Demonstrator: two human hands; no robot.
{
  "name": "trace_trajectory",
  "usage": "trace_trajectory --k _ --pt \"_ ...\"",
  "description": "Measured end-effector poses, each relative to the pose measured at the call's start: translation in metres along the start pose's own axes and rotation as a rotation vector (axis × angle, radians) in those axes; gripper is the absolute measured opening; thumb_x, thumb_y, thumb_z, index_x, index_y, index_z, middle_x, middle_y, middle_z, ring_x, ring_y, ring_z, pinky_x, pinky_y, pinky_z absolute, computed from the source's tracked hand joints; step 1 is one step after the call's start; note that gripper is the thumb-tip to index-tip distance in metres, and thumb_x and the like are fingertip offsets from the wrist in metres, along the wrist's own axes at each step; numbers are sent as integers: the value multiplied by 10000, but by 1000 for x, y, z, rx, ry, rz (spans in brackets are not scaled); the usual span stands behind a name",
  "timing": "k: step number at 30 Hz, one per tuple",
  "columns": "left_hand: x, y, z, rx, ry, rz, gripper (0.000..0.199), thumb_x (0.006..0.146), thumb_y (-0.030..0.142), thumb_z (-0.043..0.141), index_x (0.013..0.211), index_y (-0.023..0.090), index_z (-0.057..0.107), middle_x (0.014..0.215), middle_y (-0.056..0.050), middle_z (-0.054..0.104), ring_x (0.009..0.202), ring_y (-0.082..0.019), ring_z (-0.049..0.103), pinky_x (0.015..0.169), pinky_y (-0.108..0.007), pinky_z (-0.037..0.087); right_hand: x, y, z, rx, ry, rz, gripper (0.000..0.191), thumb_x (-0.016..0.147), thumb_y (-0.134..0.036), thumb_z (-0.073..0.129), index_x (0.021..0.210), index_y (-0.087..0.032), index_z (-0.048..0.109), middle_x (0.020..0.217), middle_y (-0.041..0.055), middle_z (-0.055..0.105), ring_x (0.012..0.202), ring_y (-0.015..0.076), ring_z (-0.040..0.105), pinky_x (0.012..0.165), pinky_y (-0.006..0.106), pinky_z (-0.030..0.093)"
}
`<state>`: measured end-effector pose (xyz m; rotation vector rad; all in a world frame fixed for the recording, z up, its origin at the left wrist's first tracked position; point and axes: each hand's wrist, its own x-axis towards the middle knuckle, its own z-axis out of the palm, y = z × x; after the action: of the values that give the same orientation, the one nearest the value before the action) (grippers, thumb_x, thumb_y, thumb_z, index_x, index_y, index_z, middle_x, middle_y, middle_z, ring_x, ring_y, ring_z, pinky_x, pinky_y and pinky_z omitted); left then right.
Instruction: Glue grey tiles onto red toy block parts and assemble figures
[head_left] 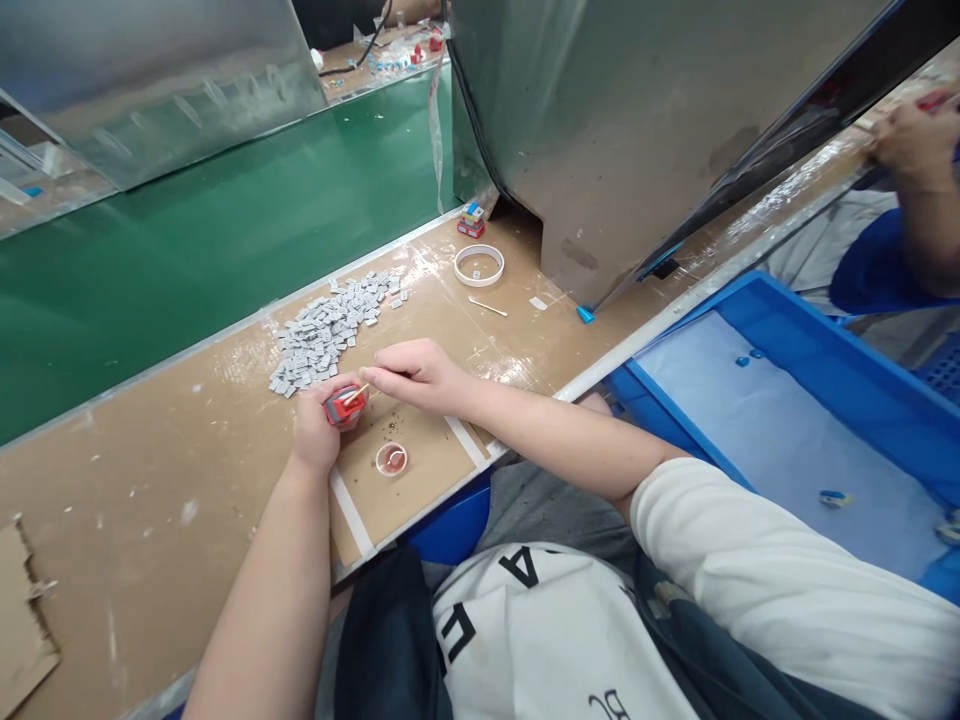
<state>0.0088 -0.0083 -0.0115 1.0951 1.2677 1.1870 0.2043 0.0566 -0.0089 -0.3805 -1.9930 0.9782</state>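
My left hand (318, 425) is closed round a small red and grey plastic piece (346, 404), held just above the bench. In my right hand (416, 376) a thin cotton swab (357, 394) is pinched, its tip against the top of the red piece. Below my hands stands a small clear cup (391, 460) with a reddish liquid in it, and a few dark specks lie beside it. A heap of small grey square pieces (322, 335) spreads beyond my left hand.
Farther back are a white ring (479, 265), another cotton swab (488, 306) and a small red, yellow and blue toy piece (472, 219). A metal panel (637, 130) rises at the right. A blue tray (780, 420) sits beside the bench; a co-worker's hand (916, 140) shows beyond. Torn cardboard (22, 615) lies left.
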Motion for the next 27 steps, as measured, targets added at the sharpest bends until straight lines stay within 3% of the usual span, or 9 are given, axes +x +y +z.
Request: trace_trajectory --k 10,21,27 --pt "-1 2 2 17 -7 -30 400 799 541 579 637 185 657 524 -21 417 470 -134 261 442 -271 164 -1 0 -1 27 122 65 481 1103 -411 488 707 -242 273 675 -52 316 676 96 335 668 267 296" --pt "-1 8 5 154 -24 -10 378 784 531 501 601 216 602 544 -25 424 518 -156 311 475 -294 209 3 -6 -3 119 84 51 495 1103 -427 508 705 -241 279 688 -50 325 683 95 339 687 266 316" --pt "-1 8 6 131 -10 -41 388 765 550 494 612 214 613 537 -21 407 507 -152 275 474 -299 184 3 -2 -3 130 131 87 498 1090 -424 514 700 -246 262 682 -56 297 667 91 319 672 266 297"
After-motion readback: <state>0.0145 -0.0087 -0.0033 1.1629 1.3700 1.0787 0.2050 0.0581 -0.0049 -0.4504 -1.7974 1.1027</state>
